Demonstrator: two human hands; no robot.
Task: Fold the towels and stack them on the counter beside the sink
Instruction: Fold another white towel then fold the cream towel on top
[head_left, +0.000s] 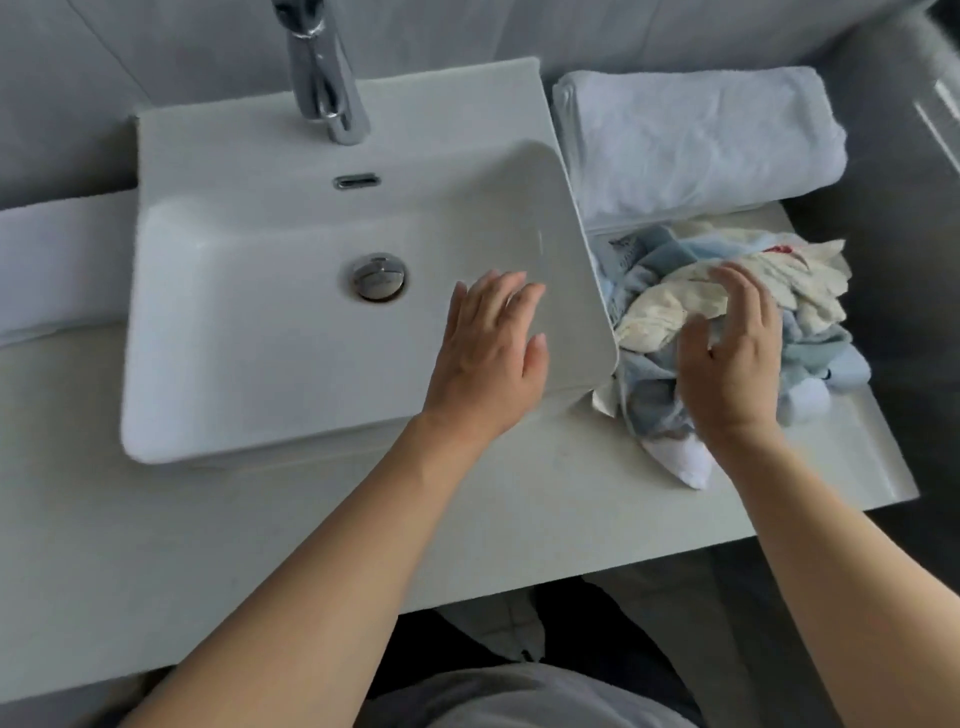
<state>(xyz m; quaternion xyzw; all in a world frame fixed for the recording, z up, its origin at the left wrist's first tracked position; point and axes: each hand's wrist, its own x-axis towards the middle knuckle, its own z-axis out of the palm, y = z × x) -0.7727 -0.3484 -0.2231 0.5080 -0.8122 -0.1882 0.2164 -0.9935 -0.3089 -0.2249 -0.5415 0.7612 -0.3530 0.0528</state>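
A crumpled heap of small towels (670, 306), cream and pale blue, lies on the white counter (545, 499) just right of the sink (270, 332). A white corner of cloth pokes out at the heap's front. My right hand (732, 358) hovers over the heap with its fingers spread and relaxed, holding nothing. Over the sink's right front corner my left hand (488, 348) is held flat, fingers straight, empty. Behind the heap sits a large folded white towel (696, 140).
A chrome tap (327, 78) rises at the back of the sink, whose drain plug (379, 276) is in the basin's middle. Another white folded cloth (57, 265) lies left of the sink. The counter's right edge (893, 457) drops to a dark floor.
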